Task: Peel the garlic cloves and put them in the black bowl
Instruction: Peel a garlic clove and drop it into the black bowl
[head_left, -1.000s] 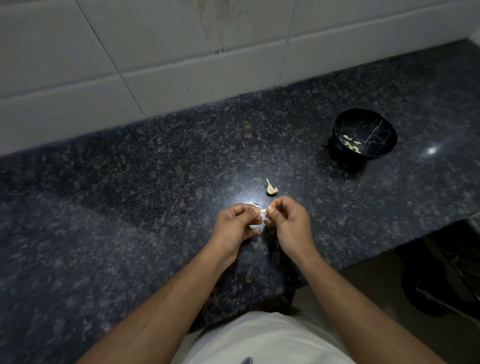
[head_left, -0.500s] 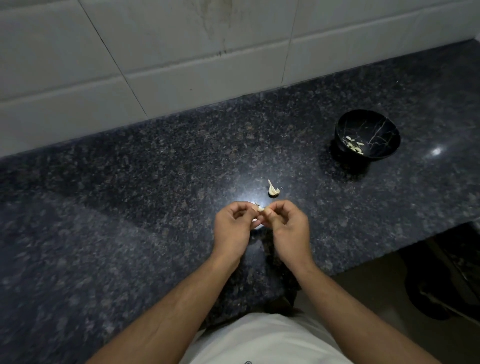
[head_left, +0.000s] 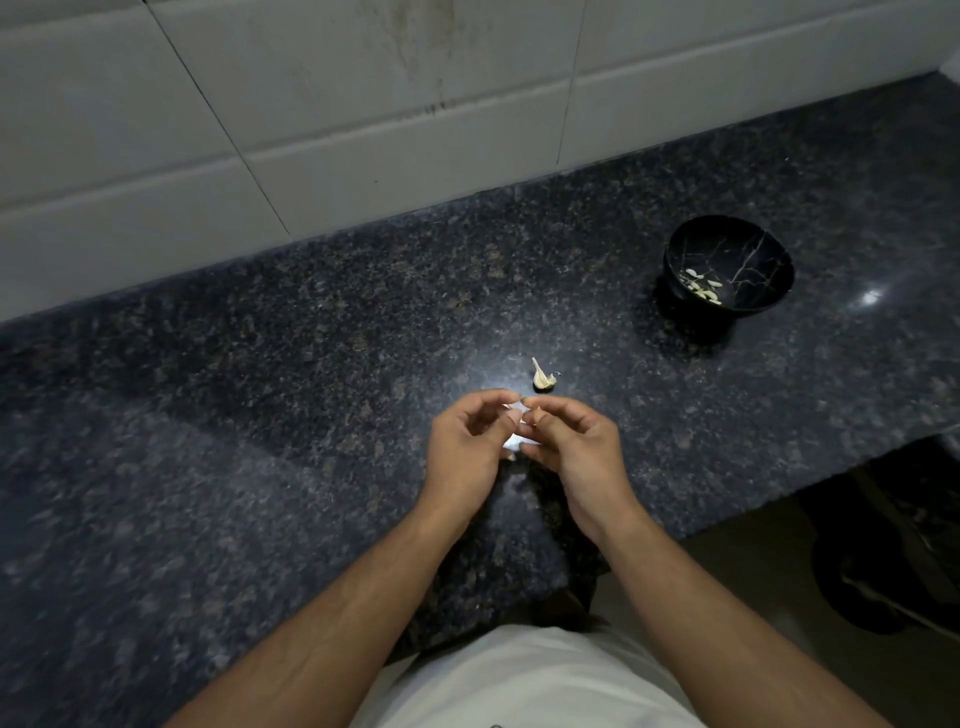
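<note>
My left hand (head_left: 467, 447) and my right hand (head_left: 576, 447) meet fingertip to fingertip just above the counter. A small garlic clove (head_left: 535, 414) is pinched between my right thumb and forefinger. My left fingertips pinch a pale scrap of its skin (head_left: 514, 413). Just beyond the hands, a garlic piece with a pointed stem (head_left: 543, 378) lies on the counter. The black bowl (head_left: 769, 291) with pale vein lines stands far to the right, with several peeled cloves (head_left: 701, 286) inside.
The dark speckled granite counter (head_left: 260, 415) runs up to a white tiled wall (head_left: 363, 130) at the back. Its front edge cuts in at the right, with floor and a dark object (head_left: 883, 571) below. A lamp glare (head_left: 871, 297) shines near the bowl.
My hands have drawn slightly apart and their fingers have loosened, so the clove and a strip of skin now show between them. The bowl and the garlic piece have stayed put.
</note>
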